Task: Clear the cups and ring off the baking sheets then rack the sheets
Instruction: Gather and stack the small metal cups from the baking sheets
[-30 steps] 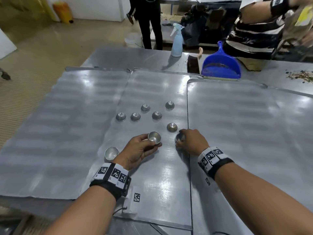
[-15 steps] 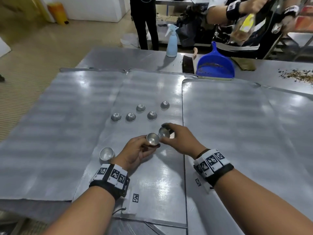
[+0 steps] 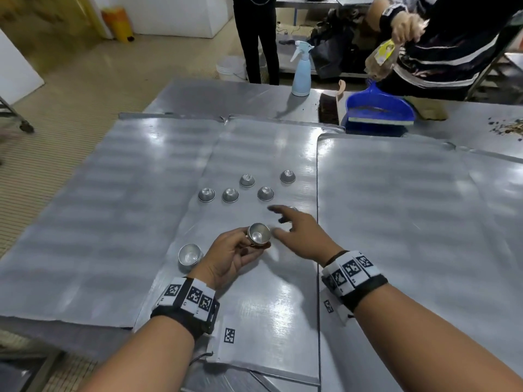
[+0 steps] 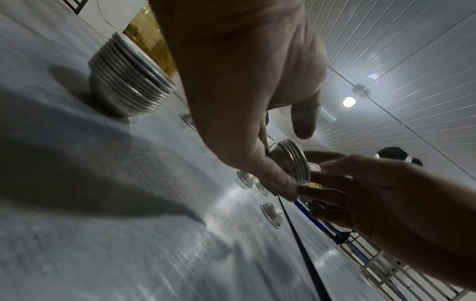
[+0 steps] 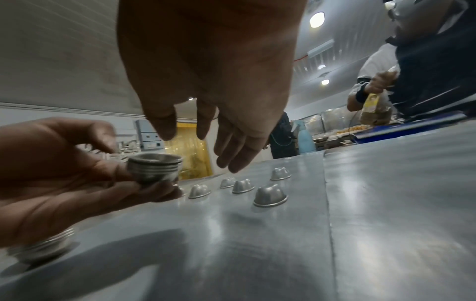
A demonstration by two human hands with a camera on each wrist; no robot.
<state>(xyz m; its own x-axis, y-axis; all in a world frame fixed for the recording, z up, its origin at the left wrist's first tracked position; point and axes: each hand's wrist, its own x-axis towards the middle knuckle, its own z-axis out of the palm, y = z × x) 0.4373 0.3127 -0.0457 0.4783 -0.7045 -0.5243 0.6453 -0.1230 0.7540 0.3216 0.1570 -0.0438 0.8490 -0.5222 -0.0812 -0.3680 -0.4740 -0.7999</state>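
Left hand (image 3: 235, 254) was gripping a small stack of nested cups (image 3: 259, 235) mouth-up, and the right hand (image 3: 301, 236) had its fingers spread and empty, reaching past the stack. The nearest upturned cup (image 5: 270, 196) sat just beyond the right fingertips, so that hand was closer, with five more further out. Head view mostly hid that cup behind the fingers, right wrist view showed it clearly, and a taller stack (image 4: 128, 81) stood by the left wrist

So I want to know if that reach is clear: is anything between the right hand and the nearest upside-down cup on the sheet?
Nothing visible. The right hand, fingers open, hovers over the nearest cup with only bare sheet below. The left hand holds its cup stack off to the side, clear of that path.
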